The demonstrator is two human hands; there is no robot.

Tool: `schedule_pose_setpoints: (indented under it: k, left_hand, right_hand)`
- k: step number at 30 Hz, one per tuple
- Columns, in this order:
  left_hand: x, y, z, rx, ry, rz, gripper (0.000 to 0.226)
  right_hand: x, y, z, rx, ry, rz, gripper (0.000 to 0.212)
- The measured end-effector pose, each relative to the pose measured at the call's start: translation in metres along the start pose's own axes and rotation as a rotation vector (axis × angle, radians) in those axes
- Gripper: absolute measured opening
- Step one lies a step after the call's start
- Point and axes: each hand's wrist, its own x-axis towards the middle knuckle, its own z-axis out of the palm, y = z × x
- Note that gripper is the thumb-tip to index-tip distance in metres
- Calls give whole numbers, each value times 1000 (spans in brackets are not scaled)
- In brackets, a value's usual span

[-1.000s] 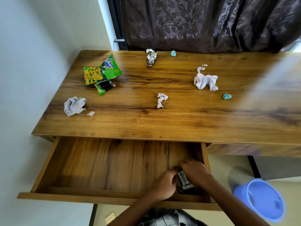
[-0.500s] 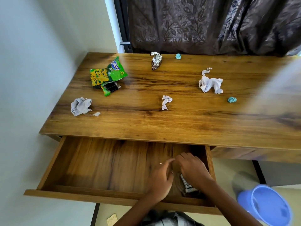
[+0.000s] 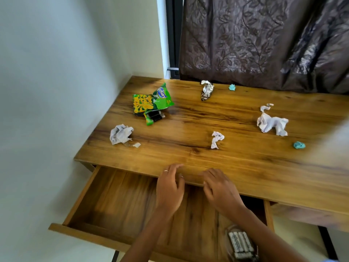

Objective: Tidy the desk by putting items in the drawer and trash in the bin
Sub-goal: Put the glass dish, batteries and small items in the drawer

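Worktop [image 3: 236,163]: wooden, set against a wall on the left and a dark leaf-patterned curtain [image 3: 264,40] behind.
Drawer [image 3: 120,201]: pulled out below the front edge, on the left side.
Battery pack [image 3: 240,244]: clear packet of batteries lying in the drawer's near right corner, beside the right forearm.
Left hand [image 3: 170,190]: above the drawer at the worktop's front edge, fingers relaxed and spread, holding nothing; ring on one finger.
Right hand [image 3: 219,190]: just beside the left, fingers loosely bent over the front edge, holding nothing.
Green snack wrapper [image 3: 151,102]: far left of the worktop, lying flat, partly over a small dark object too indistinct to name.
Grey crumpled paper [image 3: 120,134]: near the left edge, with a small scrap just beside it.
Foil wrapper [image 3: 207,90]: at the back, close to the curtain.
Teal scrap, rear [image 3: 232,87]: just right of the foil wrapper.
Small white crumpled paper [image 3: 216,139]: mid-worktop, nearest trash to the hands.
Large white crumpled paper [image 3: 272,122]: right of centre.
Teal scrap, front [image 3: 299,145]: near the large white paper, toward the right.
Obstructions: nothing lying between the hands and the small white paper.
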Motion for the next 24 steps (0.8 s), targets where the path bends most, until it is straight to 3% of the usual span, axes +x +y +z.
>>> schedule_pose_setpoints:
  k: [10, 24]
  left_hand:
    - [79, -55, 2, 409, -76, -106, 54]
    - [79, -58, 7, 406, -48, -120, 61]
  right_hand:
    - [92, -4, 26, -36, -71, -63, 35]
    - [284, -38, 70, -202, -192, -140, 56]
